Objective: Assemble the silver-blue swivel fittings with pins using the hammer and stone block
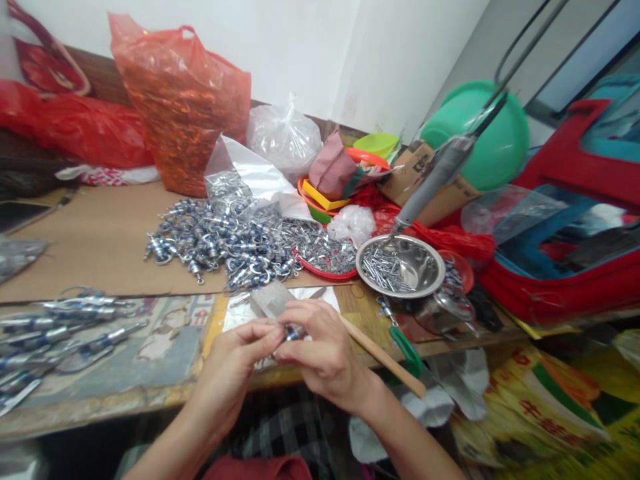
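Both hands meet over the near edge of the workbench [210,333]. My left hand [240,350] pinches a small blue-and-silver metal fitting [294,332] between thumb and fingers. From the other side, my right hand [325,347] has its fingers curled round the same fitting, hiding much of it. Just beyond the fingers lies a grey metal block [270,300] on white paper. A wooden handle [383,357] slants out past my right hand over the bench edge; its upper end is hidden. Similar fittings [215,237] form a large heap behind the hands.
Longer fittings [65,333] lie at the left. A red tray [327,273] of small metal parts and a steel bowl [435,270] of pins stand behind right. An electric screwdriver [435,180] hangs over the bowl. Beyond are an orange bag [185,100] and a green basin [505,133].
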